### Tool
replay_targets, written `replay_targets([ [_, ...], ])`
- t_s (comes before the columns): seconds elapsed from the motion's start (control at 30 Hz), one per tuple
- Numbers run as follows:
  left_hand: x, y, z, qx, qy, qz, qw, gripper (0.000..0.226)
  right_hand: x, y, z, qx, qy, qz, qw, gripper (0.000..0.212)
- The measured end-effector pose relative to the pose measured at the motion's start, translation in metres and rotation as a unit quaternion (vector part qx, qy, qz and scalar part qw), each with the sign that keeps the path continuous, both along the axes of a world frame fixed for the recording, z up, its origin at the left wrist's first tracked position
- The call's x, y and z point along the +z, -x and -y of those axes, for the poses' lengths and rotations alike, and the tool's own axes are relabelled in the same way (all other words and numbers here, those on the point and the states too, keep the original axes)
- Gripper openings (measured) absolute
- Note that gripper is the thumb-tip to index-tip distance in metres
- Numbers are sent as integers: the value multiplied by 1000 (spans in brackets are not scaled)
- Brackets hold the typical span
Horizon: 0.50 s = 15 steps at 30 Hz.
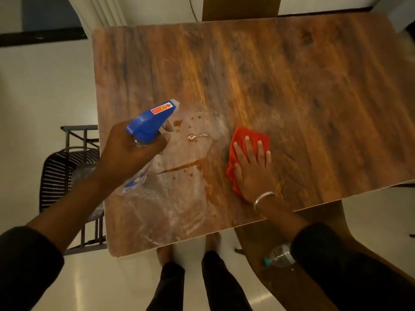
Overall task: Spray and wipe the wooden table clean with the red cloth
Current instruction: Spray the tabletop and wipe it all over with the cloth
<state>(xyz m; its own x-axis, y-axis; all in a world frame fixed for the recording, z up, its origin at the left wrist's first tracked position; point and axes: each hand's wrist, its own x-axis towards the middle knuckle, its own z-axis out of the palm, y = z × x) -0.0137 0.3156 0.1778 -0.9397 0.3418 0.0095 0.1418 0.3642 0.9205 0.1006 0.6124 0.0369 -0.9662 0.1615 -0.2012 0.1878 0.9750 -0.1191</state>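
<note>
The wooden table (292, 86) fills the middle of the view. My left hand (130, 151) grips a spray bottle (149, 124) with a blue trigger head, held above the table's near left part, nozzle pointing away from me. Droplets and a wet streak (184, 166) lie on the wood just right of the bottle. My right hand (252, 169) lies flat, fingers spread, pressing the red cloth (243, 140) onto the table right of the wet patch. The cloth sticks out past my fingertips and thumb side.
A dark mesh chair (60, 173) stands left of the table on the pale floor. A clear plastic water bottle (279, 257) lies on a wooden bench below the table's near right edge. My legs and feet stand at the table's near edge.
</note>
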Motion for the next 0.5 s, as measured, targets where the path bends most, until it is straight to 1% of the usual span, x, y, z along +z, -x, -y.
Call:
replay_targets([
  [0.07, 0, -1, 9, 1, 2, -7, 1000, 17, 1, 48, 17, -53, -1, -6, 999, 63],
  [0.1, 0, -2, 13, -2, -4, -6, 1000, 19, 0, 64, 32, -58, -2, -3, 998, 64],
  [0.13, 0, -4, 16, -4, -7, -3, 1000, 20, 0, 72, 48, -42, -4, 0, 999, 66],
  [0.2, 1, -6, 22, -1, -8, 2, 1000, 20, -4, 60, 83, 43, -14, -7, 999, 68],
  [0.27, 0, -5, 28, 10, -4, -6, 1000, 18, -8, 21, 104, 133, -3, -12, 991, 68],
  [0.33, -2, -2, 34, 17, -6, -9, 1000, 17, -11, -12, 98, 167, 25, -21, 985, 65],
  [0.4, -2, 1, 41, 21, -23, 2, 1000, 21, -9, -19, 78, 156, 27, -14, 987, 63],
  [0.5, -1, 4, 50, 18, -37, 18, 999, 27, -2, 15, 57, 91, 1, 3, 996, 62],
])
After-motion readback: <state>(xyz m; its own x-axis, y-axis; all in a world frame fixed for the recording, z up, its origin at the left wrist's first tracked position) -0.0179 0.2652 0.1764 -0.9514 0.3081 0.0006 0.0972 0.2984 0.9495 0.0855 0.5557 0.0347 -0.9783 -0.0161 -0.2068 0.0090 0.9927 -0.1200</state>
